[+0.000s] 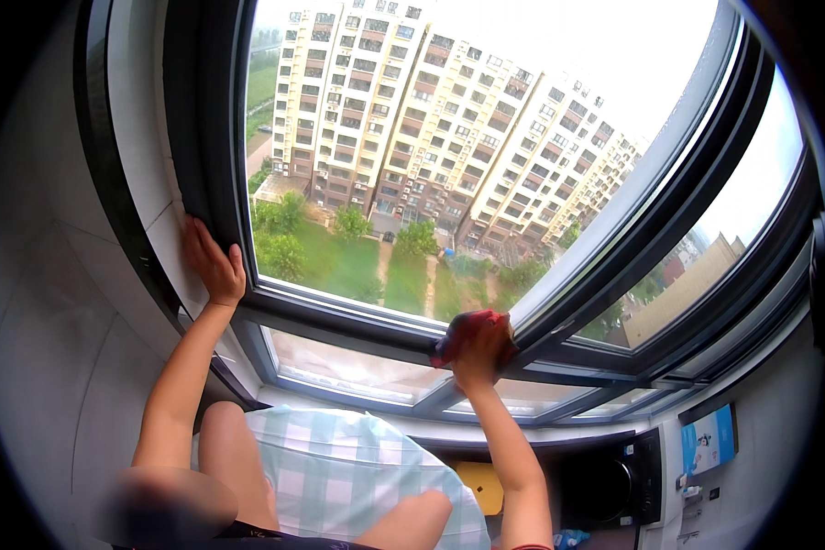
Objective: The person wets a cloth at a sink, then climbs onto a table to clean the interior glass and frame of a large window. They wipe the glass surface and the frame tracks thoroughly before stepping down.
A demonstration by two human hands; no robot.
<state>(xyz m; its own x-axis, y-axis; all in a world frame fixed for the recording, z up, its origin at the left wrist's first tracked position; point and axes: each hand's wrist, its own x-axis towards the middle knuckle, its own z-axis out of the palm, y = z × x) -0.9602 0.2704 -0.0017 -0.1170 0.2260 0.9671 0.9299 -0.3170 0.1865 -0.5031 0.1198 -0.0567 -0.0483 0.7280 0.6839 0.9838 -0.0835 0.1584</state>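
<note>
My left hand [215, 264] is braced at the left side of the dark window frame [213, 183], fingers stretched up along it and thumb apart, holding nothing. A bunched red and dark cloth [472, 328] is in my right hand [482, 359], pressed to the frame's lower right corner, where the bottom rail [339, 323] meets a slanting upright. My fingers are partly hidden by the cloth. Just above both hands is the large window pane [412, 266].
My bare knees [422, 518] are on or beside a pale blue and white checked cloth [339, 458]. Lower panes [348, 367] run below the rail. At the right are a black round-doored appliance [651, 477], a yellow item [479, 486] and a blue box [709, 440]. Tall buildings [412, 119] stand outside.
</note>
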